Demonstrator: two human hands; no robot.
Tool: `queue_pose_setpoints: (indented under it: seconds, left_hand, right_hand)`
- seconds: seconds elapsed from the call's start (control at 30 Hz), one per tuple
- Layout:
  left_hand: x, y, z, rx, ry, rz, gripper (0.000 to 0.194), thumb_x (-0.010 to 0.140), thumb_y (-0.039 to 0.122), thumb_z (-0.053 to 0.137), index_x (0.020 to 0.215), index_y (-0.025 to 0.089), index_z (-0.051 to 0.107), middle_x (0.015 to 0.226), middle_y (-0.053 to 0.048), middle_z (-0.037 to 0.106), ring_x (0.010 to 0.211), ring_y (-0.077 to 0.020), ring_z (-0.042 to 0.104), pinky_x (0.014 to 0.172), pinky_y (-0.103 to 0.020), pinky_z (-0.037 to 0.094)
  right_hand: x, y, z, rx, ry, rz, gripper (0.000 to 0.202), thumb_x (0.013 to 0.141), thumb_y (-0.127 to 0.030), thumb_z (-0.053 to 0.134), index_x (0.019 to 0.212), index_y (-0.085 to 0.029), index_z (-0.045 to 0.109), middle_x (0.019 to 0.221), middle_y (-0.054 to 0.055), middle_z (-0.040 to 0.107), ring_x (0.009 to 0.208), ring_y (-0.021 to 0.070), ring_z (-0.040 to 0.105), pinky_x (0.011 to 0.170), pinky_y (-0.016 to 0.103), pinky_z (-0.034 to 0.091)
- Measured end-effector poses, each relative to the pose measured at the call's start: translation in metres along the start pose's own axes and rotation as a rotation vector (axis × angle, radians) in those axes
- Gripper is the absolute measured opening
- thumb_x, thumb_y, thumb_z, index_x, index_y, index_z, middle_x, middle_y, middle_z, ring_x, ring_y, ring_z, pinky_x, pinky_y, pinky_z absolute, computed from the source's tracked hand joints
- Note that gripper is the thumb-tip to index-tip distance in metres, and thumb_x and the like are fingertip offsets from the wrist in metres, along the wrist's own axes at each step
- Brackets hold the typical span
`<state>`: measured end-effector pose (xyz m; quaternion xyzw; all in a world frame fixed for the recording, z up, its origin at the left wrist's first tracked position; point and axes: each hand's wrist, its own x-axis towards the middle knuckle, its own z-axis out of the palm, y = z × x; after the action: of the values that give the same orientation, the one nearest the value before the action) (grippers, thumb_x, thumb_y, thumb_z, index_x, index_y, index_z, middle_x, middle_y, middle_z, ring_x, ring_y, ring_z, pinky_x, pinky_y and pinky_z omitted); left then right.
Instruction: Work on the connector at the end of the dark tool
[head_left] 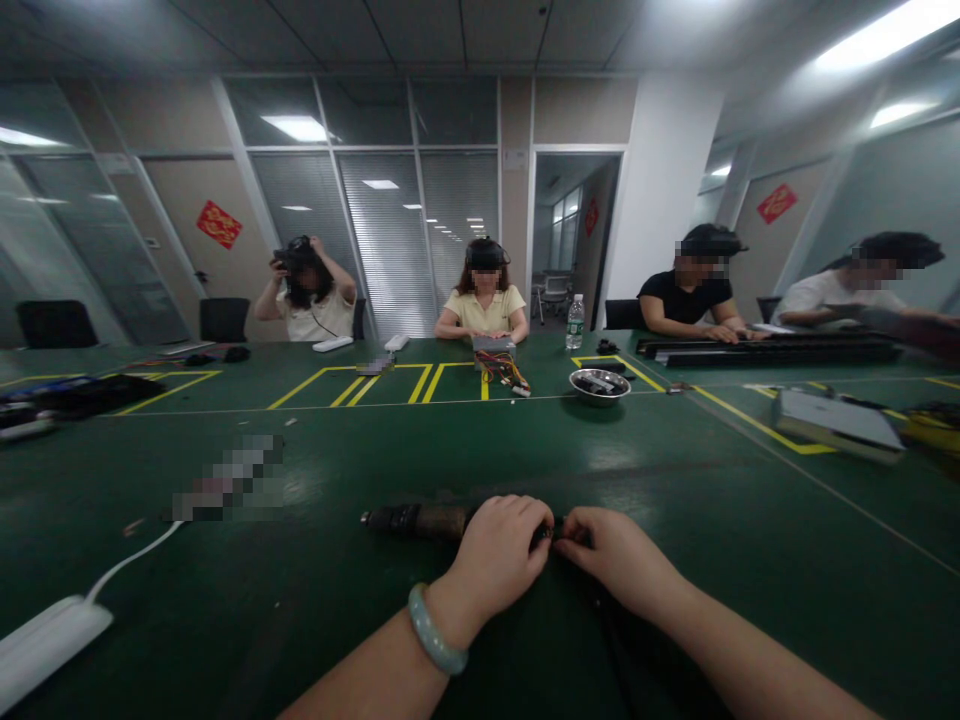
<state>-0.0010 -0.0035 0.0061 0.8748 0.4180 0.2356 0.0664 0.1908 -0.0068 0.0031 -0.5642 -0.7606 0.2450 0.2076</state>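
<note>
An electric screwdriver [431, 520], dark with a brownish body, lies on the green table [315, 620] with its tip pointing left. My left hand [504, 540], a pale bangle [437, 632] on its wrist, is wrapped around the tool's rear end. Close against it, my right hand [611, 555] pinches a dark cord end at the back of the screwdriver; the fingers hide most of it. A black cord [611, 640] seems to run down from there toward the table's near edge, dim against the green.
A white power strip [52, 640] lies at the near left, its cable leading to a blurred-out object [229, 480]. Farther off stand a metal bowl [598, 386] with dark parts, a water bottle [575, 322] and a flat silver box [836, 422]. Several people in headsets sit across the table.
</note>
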Motion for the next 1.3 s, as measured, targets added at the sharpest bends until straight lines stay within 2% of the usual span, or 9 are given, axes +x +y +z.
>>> queue_pose_setpoints:
  seconds: [0.2,0.5,0.8,1.3]
  left_hand:
    - [-0.0008,-0.0007,0.0015,0.012,0.011,-0.061,0.016,0.084,0.023,0.059,0.099,0.022,0.054,0.094,0.000,0.061,0.089,-0.0191,0.056,0.079,-0.034,0.040]
    - [0.0006,0.0015,-0.0031,0.038,-0.035,-0.023,0.011,0.085,0.022,0.059,0.095,0.022,0.056,0.094,0.000,0.061,0.091,-0.0183,0.056,0.080,-0.032,0.041]
    - [0.0007,-0.0025,0.0024,0.031,-0.004,-0.011,0.011,0.084,0.022,0.060,0.094,0.022,0.056,0.092,0.001,0.061,0.089,-0.0183,0.055,0.080,-0.033,0.039]
    - [0.0000,0.0018,-0.0020,0.033,-0.017,-0.033,0.008,0.086,0.023,0.057,0.094,0.022,0.057,0.092,0.000,0.061,0.089,-0.0179,0.056,0.081,-0.032,0.040]
  right_hand:
    - [0.0012,0.0019,0.0007,-0.006,-0.007,0.011,0.009,0.082,-0.030,0.061,0.080,-0.022,0.067,0.077,-0.001,0.069,0.068,0.0152,0.061,0.057,0.023,0.036]
    - [0.0014,0.0023,0.0015,-0.009,0.006,0.005,0.010,0.082,-0.030,0.061,0.081,-0.023,0.068,0.078,0.000,0.070,0.069,0.0155,0.062,0.058,0.023,0.037]
    - [0.0017,0.0025,0.0027,0.001,0.002,-0.005,0.012,0.083,-0.032,0.060,0.081,-0.022,0.067,0.077,0.000,0.070,0.068,0.0153,0.062,0.058,0.023,0.037]
    - [0.0001,-0.0009,-0.0015,0.008,-0.004,-0.011,0.011,0.084,-0.031,0.060,0.082,-0.022,0.066,0.078,0.000,0.069,0.070,0.0157,0.062,0.059,0.023,0.039]
